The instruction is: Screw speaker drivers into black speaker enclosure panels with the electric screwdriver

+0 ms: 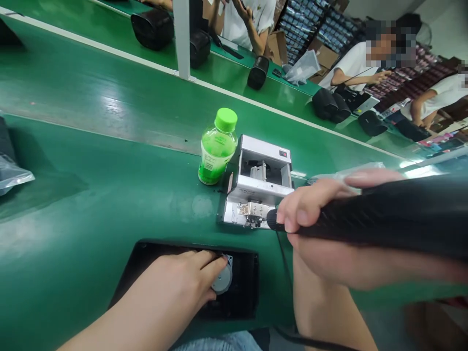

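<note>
My right hand [318, 214] is shut around a black electric screwdriver [383, 219], whose tip end points left at the near corner of a white metal jig [256, 180]. The jig stands on the green belt and holds a metal clamp at its near end. My left hand [175, 280] rests with its fingers over a round metal part [223, 277], which sits in a flat black housing [241, 287] on the belt's near side. Much of the round part is hidden by my fingers. A green-capped plastic bottle [218, 146] of green drink stands just left of the jig.
A clear plastic bag [14, 175] lies at the left edge, and another [347, 171] lies behind my right hand. A second green belt [234, 73] runs behind, carrying black cylindrical housings [151, 29]. Seated co-workers [351, 68] work beyond it among cartons.
</note>
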